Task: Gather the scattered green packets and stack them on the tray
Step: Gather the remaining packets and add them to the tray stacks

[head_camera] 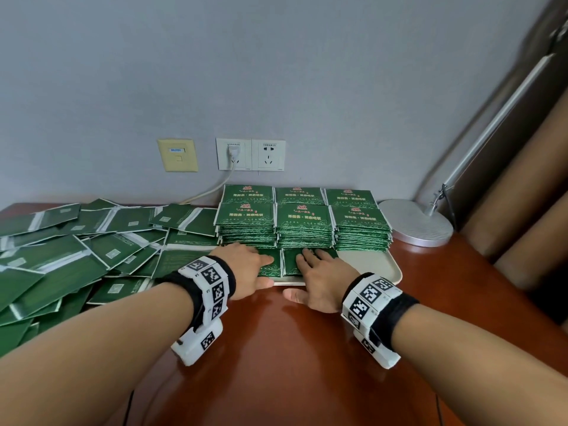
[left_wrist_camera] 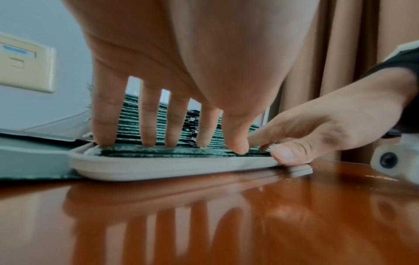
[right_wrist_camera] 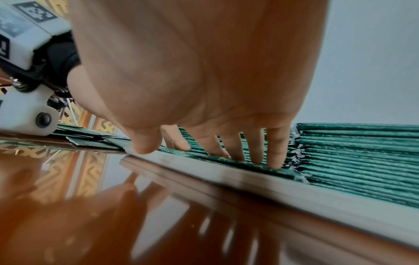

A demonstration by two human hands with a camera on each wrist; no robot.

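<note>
Head view: both hands are pressing flat on green packets at the near edge of the tray.

The left hand (head_camera: pixel 246 265) is lying with fingers straight on one low packet pile (head_camera: pixel 270 267); the right hand (head_camera: pixel 316 278) is lying likewise on the neighbouring pile (head_camera: pixel 290 262), thumb off the tray (head_camera: pixel 368 265) rim. Tall stacks (head_camera: pixel 302 226) are standing just beyond the fingertips, and scattered packets (head_camera: pixel 76 250) are lying left of the left hand. Left wrist view: spread straight fingers (left_wrist_camera: pixel 149 125) are pressing down onto the packets, the right hand's thumb touching the rim beside them. Right wrist view: extended fingers (right_wrist_camera: pixel 275 148) are resting on the low pile against the stacks.
</note>
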